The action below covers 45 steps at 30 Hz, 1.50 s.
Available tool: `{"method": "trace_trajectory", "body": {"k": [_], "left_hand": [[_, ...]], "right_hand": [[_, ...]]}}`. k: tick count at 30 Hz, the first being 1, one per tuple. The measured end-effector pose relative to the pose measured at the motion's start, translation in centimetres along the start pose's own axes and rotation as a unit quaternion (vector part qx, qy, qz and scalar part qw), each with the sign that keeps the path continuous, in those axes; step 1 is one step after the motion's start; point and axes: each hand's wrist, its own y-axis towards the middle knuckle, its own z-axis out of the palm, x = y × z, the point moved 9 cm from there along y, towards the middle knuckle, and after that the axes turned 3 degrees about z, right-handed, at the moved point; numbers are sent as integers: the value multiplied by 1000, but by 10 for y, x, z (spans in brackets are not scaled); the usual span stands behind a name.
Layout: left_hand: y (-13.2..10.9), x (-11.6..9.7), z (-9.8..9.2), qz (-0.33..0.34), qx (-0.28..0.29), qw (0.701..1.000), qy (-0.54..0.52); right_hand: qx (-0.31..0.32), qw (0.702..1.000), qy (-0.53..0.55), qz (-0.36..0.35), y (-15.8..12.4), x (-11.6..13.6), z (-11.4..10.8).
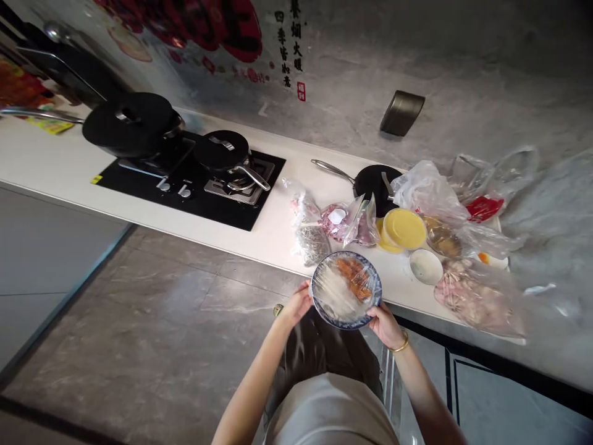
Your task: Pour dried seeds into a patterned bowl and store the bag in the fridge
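Note:
A blue-rimmed plate [319,304] covered in clear film is held out over the front edge of the white counter [55,161]. On it lie pale noodle-like strands and orange-brown pieces. My left hand [297,304] grips the plate's left rim. My right hand [385,324], with a gold bangle on the wrist, grips its right rim.
Behind the plate lie several plastic bags of food [309,230], a yellow-lidded tub [404,228], a small white bowl [425,266] and a black frying pan [370,180]. To the left a black hob [194,201] carries two lidded black pots. Grey tiled floor stretches below.

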Motion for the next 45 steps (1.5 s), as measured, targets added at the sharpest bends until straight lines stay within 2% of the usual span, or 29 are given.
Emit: {"method": "trace_trajectory", "body": {"k": [2,4,6,9,12,15,18,20,22,25,29,31,32,34,35,36,38,40,42,43,45], "left_hand": [[5,16,28,22,40,998,38],[10,21,39,47,57,994,75],[15,18,33,67,36,989,129],[20,6,12,85,-17,975,207],[24,-6,0,108,-40,968,225],[28,-29,-8,179,-91,946,256],[32,-63,-20,267,-186,898,295],[38,-84,-28,291,-238,867,327],[50,-103,-33,291,-271,840,369],[72,-125,-32,275,-281,811,433],[94,-135,-28,220,-246,807,490],[94,-138,-23,217,-221,816,488],[91,-141,-20,225,-207,820,484],[81,-143,-10,246,-167,830,472],[75,-143,-3,259,-142,835,463],[67,-142,5,272,-117,840,455],[50,-139,19,299,-76,841,445],[32,-135,29,322,-49,829,454],[18,-132,34,345,-14,811,471],[13,-131,35,357,4,802,478],[9,-129,31,373,27,785,493]], "right_hand": [[-5,1000,26,5,1,-5,-13],[-19,998,55,1,5,-8,-29],[-35,996,83,-9,11,-9,-47],[-56,991,116,-44,28,0,-73],[-66,989,114,-66,47,10,-91],[-70,989,112,-64,63,10,-100],[-89,988,113,-58,70,6,-105],[-113,987,103,-49,70,3,-107],[-149,985,80,-40,68,1,-109],[-197,978,44,-56,58,-2,-116],[-243,969,-1,-50,35,-23,-120],[-224,972,-69,-34,25,-34,-101],[-189,975,-112,-39,24,-35,-81],[-97,970,-200,-96,25,-25,-22],[-56,956,-247,-149,28,-14,13],[-43,931,-294,-211,31,1,45],[-64,858,-380,-341,41,32,103],[-75,780,-465,-411,62,49,148],[-50,734,-525,-427,89,51,173],[-38,723,-539,-430,99,49,178],[-17,719,-542,-435,112,44,177]]}}
